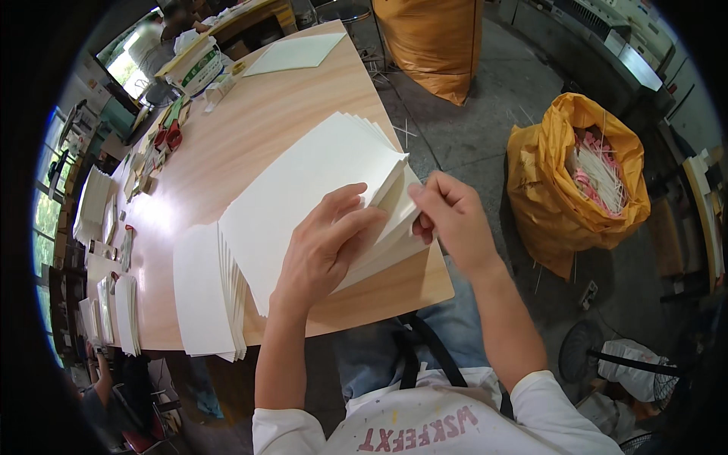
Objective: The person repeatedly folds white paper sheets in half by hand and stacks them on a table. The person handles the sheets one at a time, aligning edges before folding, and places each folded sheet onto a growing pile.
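Observation:
A fanned stack of white paper sheets [311, 182] lies on the light wooden table, its near right corner lifted and bent up. Over the top sheet is my left hand [326, 243], palm down, its fingers loosely bent and apart beside the lifted edge. My right hand [457, 220] is at the right edge of the stack, thumb and forefinger pinched on the corner of the sheets; its other fingers curl under and are partly hidden. To the left, a second fanned pile of white sheets [203, 292] reaches the table's near edge.
On the wooden table [296, 76] are a flat white sheet [296, 54], red-handled scissors [174, 135] and more paper piles [127, 315]. A yellow sack of scrap strips [599, 178] stands on the floor at right, another full sack [431, 45] beyond. People are at the far left.

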Available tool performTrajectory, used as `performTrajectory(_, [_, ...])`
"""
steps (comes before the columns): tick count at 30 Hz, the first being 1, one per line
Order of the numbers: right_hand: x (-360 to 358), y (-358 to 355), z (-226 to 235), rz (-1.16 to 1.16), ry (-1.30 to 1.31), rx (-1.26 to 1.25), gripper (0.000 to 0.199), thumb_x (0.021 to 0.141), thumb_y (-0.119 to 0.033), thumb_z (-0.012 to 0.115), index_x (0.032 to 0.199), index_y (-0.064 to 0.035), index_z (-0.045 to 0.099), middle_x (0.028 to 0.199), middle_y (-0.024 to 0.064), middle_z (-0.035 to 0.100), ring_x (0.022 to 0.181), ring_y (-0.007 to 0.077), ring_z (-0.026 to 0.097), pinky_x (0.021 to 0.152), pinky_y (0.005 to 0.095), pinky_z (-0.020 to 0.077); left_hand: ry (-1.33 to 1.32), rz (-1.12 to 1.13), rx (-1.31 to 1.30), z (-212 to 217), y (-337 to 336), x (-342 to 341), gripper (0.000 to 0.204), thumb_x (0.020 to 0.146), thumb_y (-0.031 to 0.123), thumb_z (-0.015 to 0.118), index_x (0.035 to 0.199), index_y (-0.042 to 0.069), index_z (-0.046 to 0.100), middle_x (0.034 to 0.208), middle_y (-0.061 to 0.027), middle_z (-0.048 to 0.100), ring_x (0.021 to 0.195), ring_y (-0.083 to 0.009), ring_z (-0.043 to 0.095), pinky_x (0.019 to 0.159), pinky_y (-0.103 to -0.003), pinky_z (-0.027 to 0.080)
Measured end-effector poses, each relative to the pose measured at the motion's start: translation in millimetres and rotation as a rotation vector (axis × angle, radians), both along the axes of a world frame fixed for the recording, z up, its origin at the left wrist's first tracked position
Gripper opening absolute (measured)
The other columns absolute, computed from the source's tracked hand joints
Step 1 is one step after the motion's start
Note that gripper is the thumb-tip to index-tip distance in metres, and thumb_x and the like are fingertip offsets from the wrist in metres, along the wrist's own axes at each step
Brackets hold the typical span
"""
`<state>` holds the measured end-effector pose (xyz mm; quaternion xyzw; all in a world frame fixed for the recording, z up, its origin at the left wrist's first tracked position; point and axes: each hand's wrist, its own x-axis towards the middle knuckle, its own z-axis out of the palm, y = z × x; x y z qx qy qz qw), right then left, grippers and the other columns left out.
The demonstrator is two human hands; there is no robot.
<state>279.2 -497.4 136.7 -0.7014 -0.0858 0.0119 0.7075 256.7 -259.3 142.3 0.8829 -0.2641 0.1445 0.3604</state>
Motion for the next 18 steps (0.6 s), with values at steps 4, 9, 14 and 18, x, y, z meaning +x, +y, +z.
performTrajectory(4, [0.2,2.7,7.5,0.037,0.044,0.064,0.041,0.112,-0.024,0.073,0.078,-0.0106,0.054,0.071,-0.004,0.056,0.065,0.0059,0.058,0.059,0.0246,0.0431,0.048,0.003,-0.032,3.9,0.0,-2.4,0.037,0.096,0.015,0.088,0.133,0.02,0.083,0.146,-0.0135,0.071,0.124,-0.0355,0.077,0.098,-0.046,0.064])
performTrajectory(9, [1.8,-0.2,12.3,0.091,0.187,0.278,0.041,0.113,-0.028,0.071,0.078,-0.0121,0.057,0.07,-0.0033,0.059,0.064,0.0085,0.062,0.058,0.0253,0.0442,0.065,-0.035,-0.074,7.7,0.3,-3.5,0.051,0.084,0.025,0.099,0.131,0.016,0.083,0.146,-0.0129,0.071,0.129,-0.0356,0.074,0.103,-0.047,0.063])
performTrajectory(14, [3.8,-5.0,5.2,0.115,0.157,0.223,0.042,0.113,-0.03,0.071,0.078,-0.0126,0.058,0.071,-0.0031,0.06,0.065,0.0082,0.064,0.059,0.0251,0.0453,0.06,-0.052,-0.133,-0.3,3.7,1.7,0.055,0.079,0.026,0.103,0.129,0.017,0.084,0.143,-0.011,0.072,0.126,-0.034,0.074,0.101,-0.046,0.064])
performTrajectory(18, [3.5,-5.8,6.0,0.112,0.125,0.17,0.043,0.114,-0.034,0.07,0.078,-0.0125,0.058,0.072,-0.003,0.06,0.066,0.0078,0.064,0.059,0.0247,0.0464,0.068,-0.067,-0.142,1.0,4.8,3.0,0.055,0.078,0.026,0.103,0.129,0.017,0.084,0.143,-0.0106,0.073,0.126,-0.0333,0.073,0.101,-0.046,0.063])
